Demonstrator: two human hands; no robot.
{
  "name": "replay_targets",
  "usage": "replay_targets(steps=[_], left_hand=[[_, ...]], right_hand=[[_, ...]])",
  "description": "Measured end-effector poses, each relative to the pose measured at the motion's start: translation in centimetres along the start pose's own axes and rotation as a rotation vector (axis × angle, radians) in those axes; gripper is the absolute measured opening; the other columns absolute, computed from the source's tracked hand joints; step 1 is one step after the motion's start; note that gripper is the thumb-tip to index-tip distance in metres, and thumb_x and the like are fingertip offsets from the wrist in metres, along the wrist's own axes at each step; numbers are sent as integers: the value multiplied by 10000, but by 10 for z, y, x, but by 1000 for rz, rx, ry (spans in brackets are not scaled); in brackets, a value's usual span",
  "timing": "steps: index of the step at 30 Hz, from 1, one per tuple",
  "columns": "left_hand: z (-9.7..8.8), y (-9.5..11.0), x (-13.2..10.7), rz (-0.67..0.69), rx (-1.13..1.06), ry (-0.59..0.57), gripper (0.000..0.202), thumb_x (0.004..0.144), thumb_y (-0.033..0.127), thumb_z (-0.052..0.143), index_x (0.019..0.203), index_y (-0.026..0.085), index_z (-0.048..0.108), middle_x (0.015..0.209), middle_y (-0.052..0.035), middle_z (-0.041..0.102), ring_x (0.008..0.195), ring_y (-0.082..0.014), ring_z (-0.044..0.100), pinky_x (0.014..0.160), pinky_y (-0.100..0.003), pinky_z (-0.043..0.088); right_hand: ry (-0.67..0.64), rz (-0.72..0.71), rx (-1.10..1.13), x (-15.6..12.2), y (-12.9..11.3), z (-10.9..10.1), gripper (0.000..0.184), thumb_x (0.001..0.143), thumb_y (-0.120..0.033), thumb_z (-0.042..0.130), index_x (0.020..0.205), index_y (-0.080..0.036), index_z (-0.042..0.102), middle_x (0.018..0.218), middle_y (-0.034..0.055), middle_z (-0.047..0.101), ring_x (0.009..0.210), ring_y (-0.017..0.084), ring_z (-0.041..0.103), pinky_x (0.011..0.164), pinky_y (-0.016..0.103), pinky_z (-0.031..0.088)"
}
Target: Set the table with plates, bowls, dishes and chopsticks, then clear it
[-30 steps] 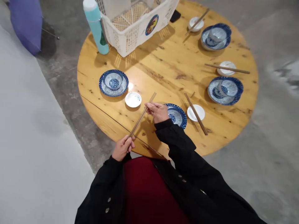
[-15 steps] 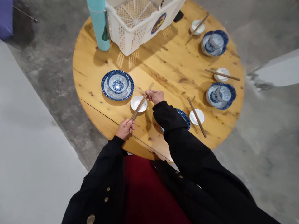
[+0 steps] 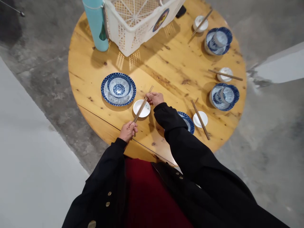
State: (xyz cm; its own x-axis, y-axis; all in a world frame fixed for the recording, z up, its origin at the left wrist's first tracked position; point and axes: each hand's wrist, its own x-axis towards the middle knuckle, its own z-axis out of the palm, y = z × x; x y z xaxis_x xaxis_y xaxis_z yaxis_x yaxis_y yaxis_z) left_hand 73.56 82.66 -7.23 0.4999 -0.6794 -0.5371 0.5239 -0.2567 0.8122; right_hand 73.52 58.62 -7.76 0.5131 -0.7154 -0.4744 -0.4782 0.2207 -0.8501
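Left hand (image 3: 128, 131) and right hand (image 3: 155, 98) gripping the chopsticks (image 3: 142, 105) near opposite ends, I have brought them from beside the white dish (image 3: 145, 110) to above it, apparently matching the neighbouring pair (image 3: 200, 119).

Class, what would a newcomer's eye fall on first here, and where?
Probably the left hand and right hand, on the near side of the round table, holding chopsticks across a small white dish. Beyond it, to the left, a blue-patterned bowl sits on a matching plate. At the far side, a white basket stands beside a turquoise bottle.
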Motion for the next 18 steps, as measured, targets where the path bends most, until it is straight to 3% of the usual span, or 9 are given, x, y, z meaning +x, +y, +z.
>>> replay_targets(steps=[11, 18], left_hand=[[1, 1, -3, -49, 49, 3, 376, 838, 520, 568, 836, 144, 563, 584, 29, 588, 354, -38, 416, 327, -161, 271], [-2, 1, -5, -29, 158, 59, 414, 867, 572, 508, 801, 165, 549, 611, 14, 608, 365, -53, 467, 338, -168, 337]], right_hand=[[6, -15, -48, -7, -6, 1, 199, 749, -292, 688, 686, -105, 653, 474, -19, 539, 432, 79, 484, 427, 185, 386], [79, -21, -108, -6, -4, 5, 320, 796, -407, 629, 626, -138, 599, 506, -7, 555, 463, 98, 531, 458, 198, 428]])
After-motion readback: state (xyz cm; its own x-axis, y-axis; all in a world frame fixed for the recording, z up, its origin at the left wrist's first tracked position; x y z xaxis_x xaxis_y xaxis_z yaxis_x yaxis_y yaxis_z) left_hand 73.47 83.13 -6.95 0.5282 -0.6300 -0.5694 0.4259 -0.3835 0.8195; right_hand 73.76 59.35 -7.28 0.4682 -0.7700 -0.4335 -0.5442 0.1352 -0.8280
